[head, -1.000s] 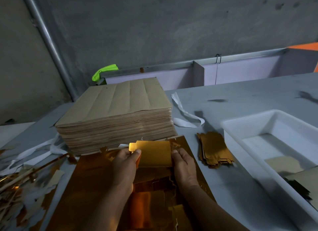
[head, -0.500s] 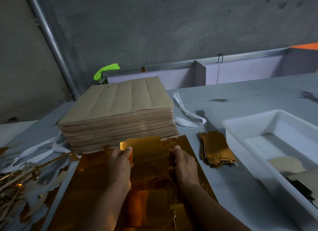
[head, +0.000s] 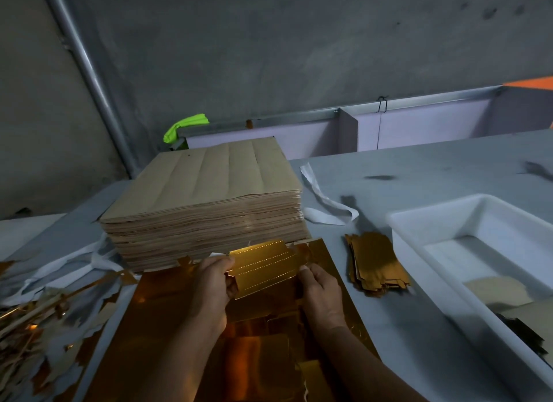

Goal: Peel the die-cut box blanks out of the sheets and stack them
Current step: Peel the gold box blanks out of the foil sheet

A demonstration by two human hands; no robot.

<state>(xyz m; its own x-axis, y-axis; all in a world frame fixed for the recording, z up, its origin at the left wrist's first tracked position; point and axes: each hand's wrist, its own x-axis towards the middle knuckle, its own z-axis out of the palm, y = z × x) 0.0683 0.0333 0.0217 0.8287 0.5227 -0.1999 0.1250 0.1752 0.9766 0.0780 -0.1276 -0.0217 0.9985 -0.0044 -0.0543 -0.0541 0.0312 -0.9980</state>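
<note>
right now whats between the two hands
In the head view, one gold blank spans the gap. The left hand and right hand each pinch an end of it, over the gold sheet.

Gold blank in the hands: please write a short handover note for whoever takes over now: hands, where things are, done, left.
Hands: left hand and right hand each pinch one end of the gold blank, held above the gold sheet.
Peeled blanks lie in a pile right of the sheet; the tall sheet stack stands behind it.
Done: several blanks piled.
Left: add this blank to the pile, peel the rest of the sheet, then the stack.
</note>
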